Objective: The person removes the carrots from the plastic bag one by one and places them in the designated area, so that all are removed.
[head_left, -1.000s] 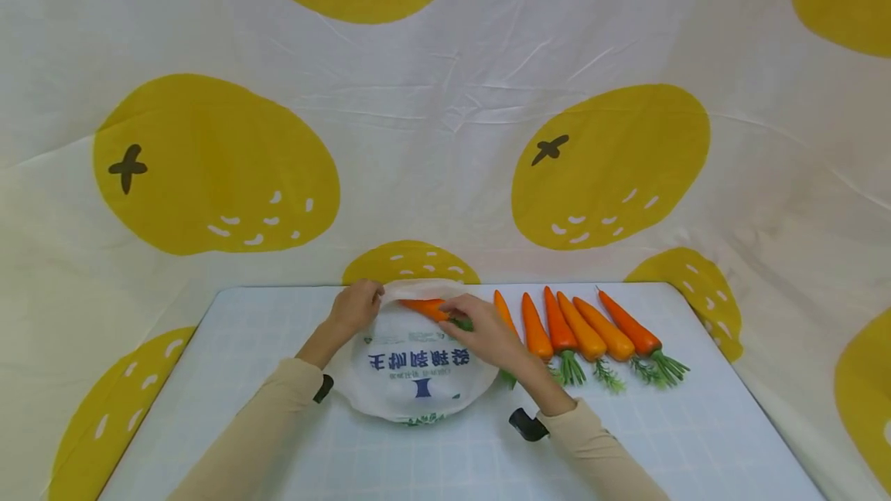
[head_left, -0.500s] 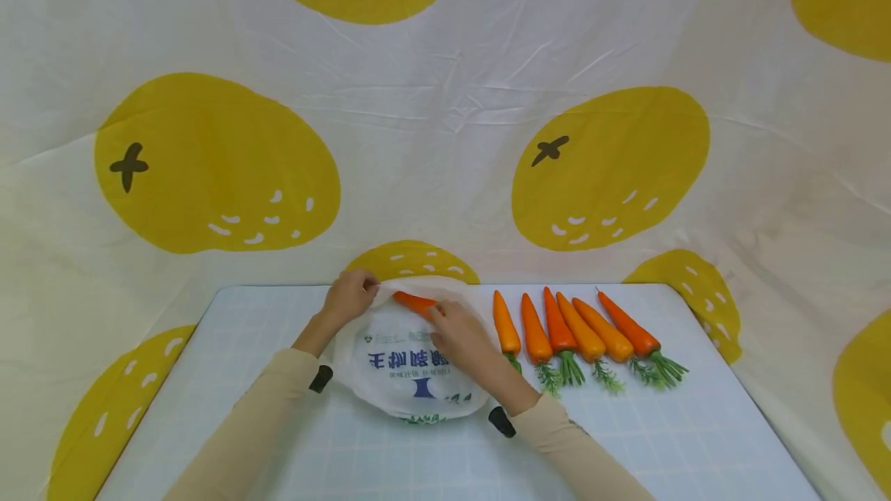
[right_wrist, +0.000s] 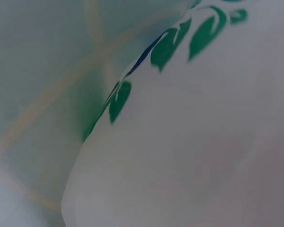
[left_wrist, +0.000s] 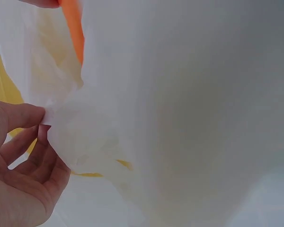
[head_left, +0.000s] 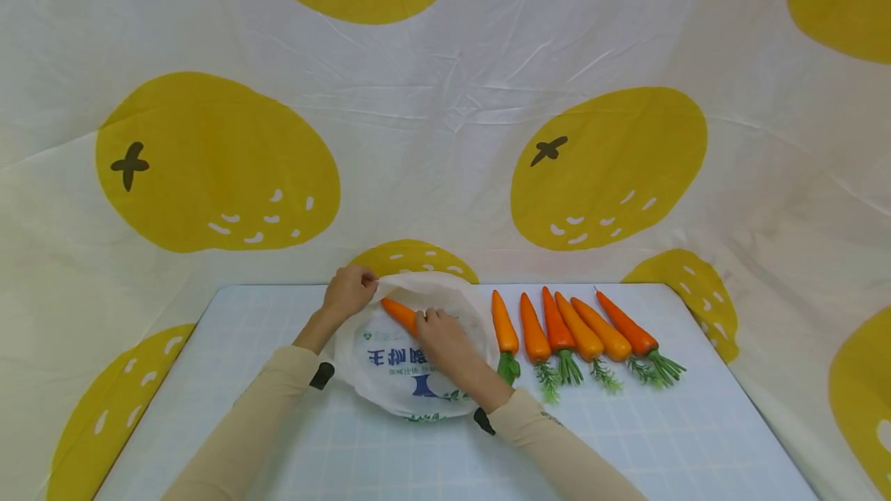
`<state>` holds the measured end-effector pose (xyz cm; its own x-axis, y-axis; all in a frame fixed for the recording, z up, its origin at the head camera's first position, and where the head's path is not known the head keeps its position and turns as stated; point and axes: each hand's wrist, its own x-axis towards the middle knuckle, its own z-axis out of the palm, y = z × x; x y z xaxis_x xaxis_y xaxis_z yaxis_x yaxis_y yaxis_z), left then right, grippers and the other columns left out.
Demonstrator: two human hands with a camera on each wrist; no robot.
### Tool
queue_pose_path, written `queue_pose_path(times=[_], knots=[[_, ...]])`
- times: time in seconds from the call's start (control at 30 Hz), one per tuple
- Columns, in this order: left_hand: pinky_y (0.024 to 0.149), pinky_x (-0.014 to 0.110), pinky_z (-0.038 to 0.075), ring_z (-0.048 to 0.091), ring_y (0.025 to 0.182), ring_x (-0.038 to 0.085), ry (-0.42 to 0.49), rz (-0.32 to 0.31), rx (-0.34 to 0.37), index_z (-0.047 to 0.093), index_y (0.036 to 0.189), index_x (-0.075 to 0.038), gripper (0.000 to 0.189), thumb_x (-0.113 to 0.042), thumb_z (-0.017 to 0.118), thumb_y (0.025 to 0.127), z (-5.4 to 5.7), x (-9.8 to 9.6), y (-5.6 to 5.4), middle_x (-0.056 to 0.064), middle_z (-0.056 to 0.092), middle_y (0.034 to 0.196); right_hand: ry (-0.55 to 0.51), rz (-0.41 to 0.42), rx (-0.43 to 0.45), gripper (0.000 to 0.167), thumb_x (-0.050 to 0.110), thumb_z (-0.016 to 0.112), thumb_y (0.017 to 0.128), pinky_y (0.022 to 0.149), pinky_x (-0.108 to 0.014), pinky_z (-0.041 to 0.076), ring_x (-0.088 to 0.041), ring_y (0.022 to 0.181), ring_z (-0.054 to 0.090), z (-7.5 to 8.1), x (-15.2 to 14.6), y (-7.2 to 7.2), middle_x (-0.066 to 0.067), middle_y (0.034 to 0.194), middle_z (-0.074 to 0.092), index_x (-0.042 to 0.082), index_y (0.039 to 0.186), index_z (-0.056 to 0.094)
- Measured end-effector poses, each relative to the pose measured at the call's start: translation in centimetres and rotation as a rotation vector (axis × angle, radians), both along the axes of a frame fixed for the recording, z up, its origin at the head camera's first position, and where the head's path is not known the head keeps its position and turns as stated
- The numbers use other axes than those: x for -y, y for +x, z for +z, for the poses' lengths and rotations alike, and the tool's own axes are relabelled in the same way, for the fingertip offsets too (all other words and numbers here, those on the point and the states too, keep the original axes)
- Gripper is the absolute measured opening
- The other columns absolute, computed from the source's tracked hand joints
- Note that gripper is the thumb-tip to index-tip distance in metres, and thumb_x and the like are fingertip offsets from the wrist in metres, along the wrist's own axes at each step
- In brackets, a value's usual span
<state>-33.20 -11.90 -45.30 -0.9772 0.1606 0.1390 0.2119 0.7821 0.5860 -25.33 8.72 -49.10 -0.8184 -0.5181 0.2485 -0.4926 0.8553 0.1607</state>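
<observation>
A white plastic bag (head_left: 379, 391) with blue lettering and green leaf print lies on the table, its mouth spread wide. In the left wrist view, the thumb and index finger of my left hand (left_wrist: 26, 161) pinch the bag's edge; in the head view, that left hand (head_left: 348, 291) is at the bag's far left rim. My right hand (head_left: 445, 340) grips an orange carrot (head_left: 399, 314) at its thick end, and the palm hides its leafy top. The carrot's tip points to the far left, within the bag's outline. Only bag (right_wrist: 170, 142) and tabletop show in the right wrist view.
To the right of the bag, several carrots with green tops lie in a row, the nearest carrot (head_left: 504, 323) close to the bag's right edge. The pale checked table (head_left: 278, 424) ends at a white curtain (head_left: 425, 145) printed with yellow fruit.
My right hand has moved left and slightly nearer, pushing the carrot leftward across the bag. The left hand has shifted slightly away and left, with the bag's rim.
</observation>
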Motion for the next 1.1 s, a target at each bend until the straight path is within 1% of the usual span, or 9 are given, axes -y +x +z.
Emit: queue_pose_path(times=[0.1,0.2,0.37,0.47,0.57,0.77,0.87,1.0,1.1], knots=[[0.067,0.037,0.052,0.06,0.076,0.026,0.005,0.003,0.006,0.075,0.103,0.006,0.019,-0.008,0.063,0.096,0.0,-0.1,0.0,0.012,0.068,0.085,-0.024,-0.021,-0.021,0.023,0.024,0.071,0.098,0.061,-0.022,0.052,-0.016,0.068,0.052,-0.4,0.4,-0.1,-0.005,0.083,0.061,0.005,0.11,0.068],[0.066,0.037,0.052,0.06,0.075,0.026,0.004,0.003,0.006,0.075,0.103,0.006,0.018,-0.007,0.064,0.096,0.1,-0.1,0.1,0.012,0.068,0.085,-0.045,-0.048,-0.029,0.027,0.03,0.075,0.095,0.057,-0.024,0.052,-0.016,0.067,0.053,-0.7,0.7,-0.3,-0.005,0.081,0.061,0.006,0.106,0.067],[0.071,0.041,0.054,0.061,0.079,0.027,-0.001,-0.003,0.006,0.074,0.103,0.005,0.018,-0.007,0.064,0.097,0.0,-0.1,0.2,0.014,0.069,0.09,-0.139,-0.087,0.067,0.031,0.03,0.077,0.094,0.059,-0.025,0.052,-0.017,0.07,0.053,-0.7,0.9,-0.6,-0.007,0.085,0.062,0.005,0.108,0.065],[0.076,0.043,0.055,0.063,0.084,0.03,-0.009,-0.005,-0.003,0.075,0.104,0.004,0.017,-0.008,0.065,0.097,-0.1,-0.1,0.1,0.014,0.07,0.093,-0.196,-0.07,0.101,0.029,0.026,0.078,0.093,0.063,-0.025,0.052,-0.017,0.071,0.052,-0.5,0.8,-0.6,-0.007,0.086,0.061,0.004,0.107,0.065],[0.079,0.046,0.055,0.065,0.087,0.032,-0.015,-0.011,-0.014,0.074,0.105,0.004,0.017,-0.008,0.066,0.097,-0.3,0.1,0.1,0.016,0.071,0.095,-0.257,-0.043,0.139,0.025,0.022,0.078,0.093,0.064,-0.024,0.049,-0.017,0.072,0.05,-0.1,0.4,-0.4,-0.007,0.085,0.059,0.004,0.105,0.066],[0.076,0.045,0.055,0.066,0.087,0.031,-0.013,-0.029,-0.032,0.073,0.104,0.003,0.013,-0.006,0.069,0.095,-0.4,0.6,0.5,0.015,0.072,0.094,-0.384,-0.031,0.243,0.026,0.019,0.079,0.092,0.065,-0.024,0.044,-0.017,0.074,0.049,1.2,-0.6,0.3,-0.006,0.087,0.058,0.003,0.109,0.067],[0.075,0.044,0.055,0.065,0.085,0.031,-0.01,-0.048,-0.04,0.071,0.105,0.004,0.015,-0.005,0.071,0.093,-0.4,0.9,0.9,0.015,0.07,0.093,-0.425,-0.029,0.281,0.03,0.019,0.081,0.09,0.065,-0.023,0.045,-0.016,0.075,0.05,1.8,-1.2,0.7,-0.006,0.09,0.059,0.003,0.112,0.067],[0.076,0.045,0.056,0.065,0.085,0.031,-0.006,-0.058,-0.049,0.07,0.109,0.005,0.02,-0.006,0.073,0.093,-0.5,1.1,1.8,0.015,0.069,0.093,-0.48,-0.028,0.315,0.037,0.021,0.081,0.09,0.07,-0.025,0.05,-0.017,0.079,0.053,2.3,-2.1,1.1,-0.008,0.096,0.063,0.002,0.119,0.068],[0.076,0.046,0.055,0.065,0.085,0.032,-0.018,-0.038,-0.058,0.067,0.113,0.005,0.025,-0.007,0.074,0.092,-0.6,1.3,2.6,0.016,0.068,0.095,-0.525,-0.038,0.347,0.041,0.022,0.081,0.091,0.075,-0.027,0.052,-0.017,0.081,0.055,2.7,-2.7,1.3,-0.008,0.101,0.065,0.002,0.123,0.067]])
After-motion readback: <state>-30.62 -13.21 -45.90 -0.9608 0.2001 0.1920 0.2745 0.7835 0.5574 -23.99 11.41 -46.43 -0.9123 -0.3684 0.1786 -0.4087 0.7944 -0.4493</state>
